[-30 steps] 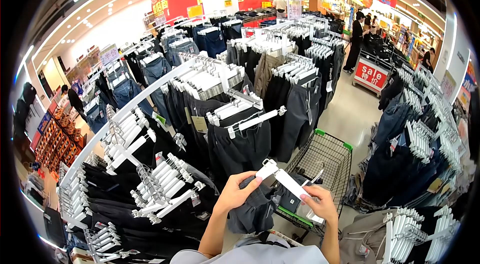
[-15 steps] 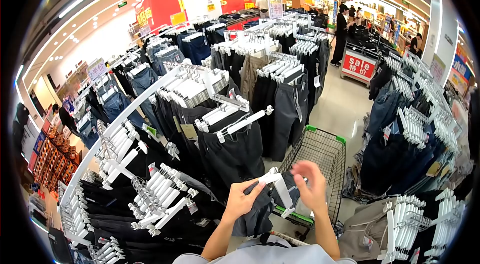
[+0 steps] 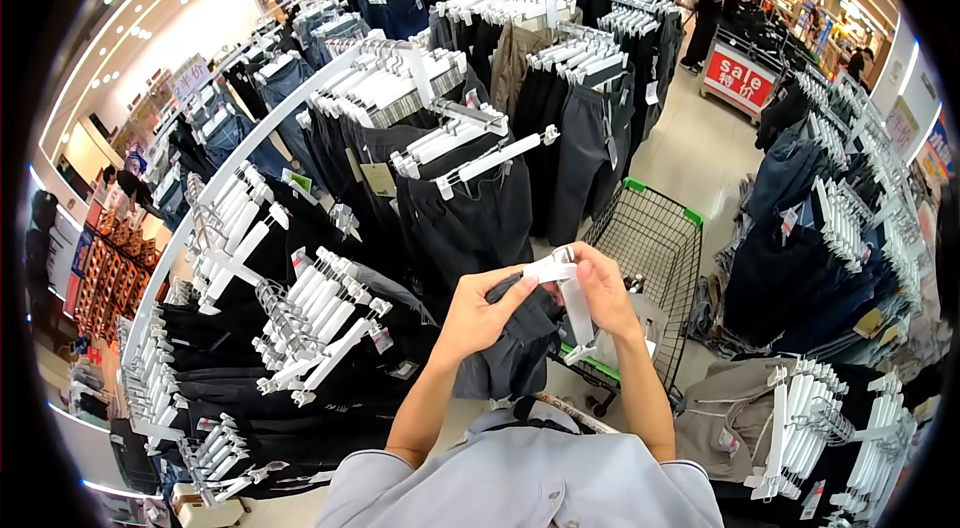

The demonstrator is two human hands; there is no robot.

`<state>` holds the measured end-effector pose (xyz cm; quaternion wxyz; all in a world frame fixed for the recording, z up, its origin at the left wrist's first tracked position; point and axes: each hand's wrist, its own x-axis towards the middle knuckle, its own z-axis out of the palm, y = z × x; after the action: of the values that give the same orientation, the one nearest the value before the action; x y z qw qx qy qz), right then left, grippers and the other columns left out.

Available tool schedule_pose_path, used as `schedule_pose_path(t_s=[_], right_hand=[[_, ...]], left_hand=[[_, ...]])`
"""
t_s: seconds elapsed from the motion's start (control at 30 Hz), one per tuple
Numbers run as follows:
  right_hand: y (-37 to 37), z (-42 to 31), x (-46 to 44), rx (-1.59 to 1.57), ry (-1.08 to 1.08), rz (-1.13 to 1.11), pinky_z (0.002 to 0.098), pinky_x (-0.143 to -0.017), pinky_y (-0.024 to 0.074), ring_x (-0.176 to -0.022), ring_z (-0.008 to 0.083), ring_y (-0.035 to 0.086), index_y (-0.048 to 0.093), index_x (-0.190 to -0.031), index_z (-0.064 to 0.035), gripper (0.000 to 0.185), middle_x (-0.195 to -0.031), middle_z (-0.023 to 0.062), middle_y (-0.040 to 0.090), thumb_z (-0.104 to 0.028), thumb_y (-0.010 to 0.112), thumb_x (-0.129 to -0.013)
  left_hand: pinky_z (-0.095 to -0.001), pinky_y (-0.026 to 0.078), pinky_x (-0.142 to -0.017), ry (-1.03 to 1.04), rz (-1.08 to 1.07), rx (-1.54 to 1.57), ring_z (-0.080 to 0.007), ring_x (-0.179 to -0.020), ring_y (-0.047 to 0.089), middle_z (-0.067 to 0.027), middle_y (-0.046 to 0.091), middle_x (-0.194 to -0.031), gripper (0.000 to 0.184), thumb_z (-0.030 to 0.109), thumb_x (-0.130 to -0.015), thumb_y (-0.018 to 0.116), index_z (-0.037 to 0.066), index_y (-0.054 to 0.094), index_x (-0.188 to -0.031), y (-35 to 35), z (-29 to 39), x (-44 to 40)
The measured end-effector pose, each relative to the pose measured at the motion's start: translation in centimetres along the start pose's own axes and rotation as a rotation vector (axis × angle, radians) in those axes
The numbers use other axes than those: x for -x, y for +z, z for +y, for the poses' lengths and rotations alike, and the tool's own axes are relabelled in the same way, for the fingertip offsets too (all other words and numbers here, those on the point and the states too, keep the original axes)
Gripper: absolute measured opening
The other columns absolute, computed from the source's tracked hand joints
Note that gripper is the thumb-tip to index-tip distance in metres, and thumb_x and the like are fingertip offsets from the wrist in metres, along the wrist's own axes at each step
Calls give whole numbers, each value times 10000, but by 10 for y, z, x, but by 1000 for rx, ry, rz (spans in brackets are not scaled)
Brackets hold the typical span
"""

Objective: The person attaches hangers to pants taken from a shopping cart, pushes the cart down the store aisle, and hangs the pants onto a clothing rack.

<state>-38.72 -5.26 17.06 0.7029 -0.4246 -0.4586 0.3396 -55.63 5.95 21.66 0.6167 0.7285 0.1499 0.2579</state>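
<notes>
A white clip hanger [image 3: 575,308] is held up in front of my chest, its bar slanting down between my two hands. Dark grey trousers [image 3: 505,358] hang beneath my left hand [image 3: 490,308], whose thumb and fingers are closed on their top edge near one end of the hanger. My right hand [image 3: 603,290] has its fingers wrapped round the hanger's upper end by the clip. How the clip sits on the cloth is partly hidden by my fingers.
Just ahead stands a wire shopping cart [image 3: 665,233] with green corners. Racks of trousers on white hangers [image 3: 320,328] crowd the left. More hanging trousers [image 3: 790,278] line the right. A red sale sign [image 3: 738,78] fronts a bin across the aisle, near a person in black [image 3: 707,13].
My right hand has moved left from beside the hanger and closed on its end. The left hand still grips the trousers. My view has tipped further down.
</notes>
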Motion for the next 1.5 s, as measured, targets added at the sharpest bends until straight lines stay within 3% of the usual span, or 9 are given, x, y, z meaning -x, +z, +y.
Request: schedule_pose_path(t_s=[0.2,0.4,0.6,0.83,1.13,1.27,1.37,1.4,1.5], right_hand=[[12,-13,-2,92,-25,120,210,-567,452,-639,53,574,641,-1090,1,229,-779,23,657,-219,603,-1037],[1,-7,-2,220,-125,233,217,-554,443,-612,63,552,612,-1098,9,285,-771,24,622,-271,581,-1060],[22,-8,-9,253,-154,285,203,-518,396,-582,29,529,660,-1004,-3,190,-679,-17,596,-191,635,-1023],[28,-5,-15,309,-171,279,222,-534,405,-598,49,564,686,-991,-2,217,-688,5,625,-218,667,-1001],[23,-11,-22,328,-250,128,235,-558,426,-623,71,569,673,-981,3,175,-781,22,624,-169,699,-963],[20,-20,-26,339,-82,35,298,-628,459,-696,137,582,640,-1008,2,159,-817,57,615,-150,664,-970],[11,-26,-30,680,-348,-54,331,-760,489,-848,192,596,610,-1145,17,310,-954,116,602,-267,590,-1022],[16,-34,-26,638,-328,5,319,-761,483,-861,217,585,600,-1132,8,227,-936,110,610,-178,610,-1002],[4,-40,-3,384,-282,44,293,-779,496,-847,135,587,614,-1174,-15,282,-996,61,623,-163,698,-949]], left_hand=[[-227,502,-781,21,-35,-98,-50,-845,611,-31,742,-913,257,171,-988,697,-34,707,-1143,-11,4,-5],[-203,419,-570,-19,185,-136,-10,-641,498,49,577,-658,313,231,-954,750,5,624,-779,-30,11,-10],[-202,385,-573,85,127,-125,-6,-657,475,45,583,-702,286,230,-980,716,-9,655,-837,-31,13,-16],[-228,362,-562,16,-39,-144,-25,-655,437,29,541,-742,237,213,-1013,665,22,529,-984,-40,16,-17],[-268,400,-569,55,-38,-168,-77,-649,475,-34,567,-782,293,273,-1027,642,-9,560,-1028,-27,23,-23],[-288,403,-553,80,-144,-327,-91,-623,472,-63,591,-722,324,289,-1014,651,-33,625,-1033,-27,29,-24],[-295,398,-534,-35,-205,-522,-93,-561,426,-59,551,-601,337,281,-997,667,-52,672,-948,-25,43,-20],[-295,398,-534,-41,-210,-516,-93,-561,426,-59,551,-601,337,281,-997,667,-52,672,-948,-24,40,-18],[-265,361,-527,35,-57,-331,-45,-606,408,-2,489,-611,300,254,-1000,667,-45,675,-994,-32,28,-11]])
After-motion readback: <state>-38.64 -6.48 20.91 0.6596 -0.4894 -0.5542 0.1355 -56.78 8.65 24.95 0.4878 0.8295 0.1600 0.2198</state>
